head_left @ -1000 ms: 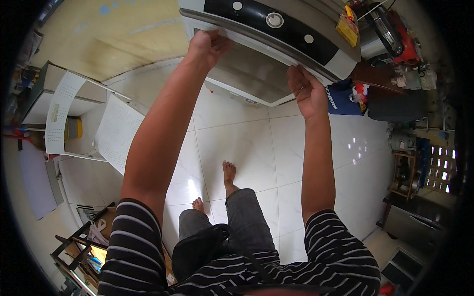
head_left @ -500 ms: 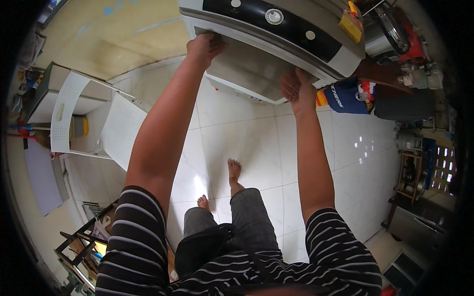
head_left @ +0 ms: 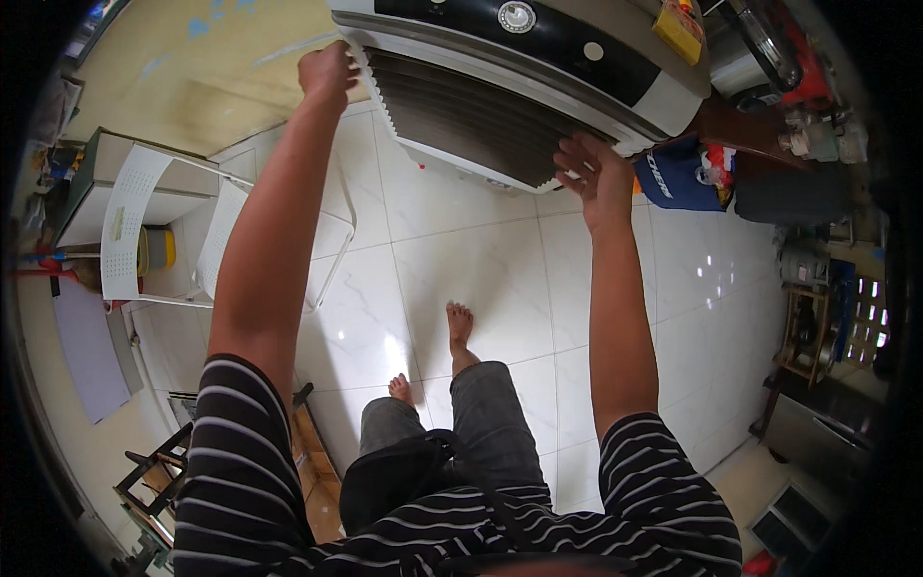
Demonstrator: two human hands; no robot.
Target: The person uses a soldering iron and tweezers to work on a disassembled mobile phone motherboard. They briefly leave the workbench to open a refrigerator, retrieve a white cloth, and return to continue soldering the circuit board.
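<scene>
A grey and white appliance (head_left: pixel 663 106) with a black knob panel, perhaps an air cooler, stands in front of me. Under the knobs is its dark ribbed front (head_left: pixel 461 111), edged in zigzag like a row of slats. My left hand (head_left: pixel 327 72) is raised beside the upper left corner of this ribbed part; its fingers are bent, slightly apart and a little blurred, and I see nothing in them. At the ribbed part's right end is my right hand (head_left: pixel 593 173), fingers loosely curled and spread, holding nothing. Whether either hand touches the slats, I cannot tell.
A white folding chair (head_left: pixel 133 226) stands at the left by a cabinet. To the right of the appliance are a dark blue bag (head_left: pixel 681 178) and a black box-shaped thing (head_left: pixel 790 192). A yellow packet (head_left: pixel 679 34) lies on top. My bare feet (head_left: pixel 461 325) are on white tiles.
My left hand has moved left and up, off the appliance's front edge. My right hand has shifted slightly right. The front, smooth and grey before, now shows dark ribs.
</scene>
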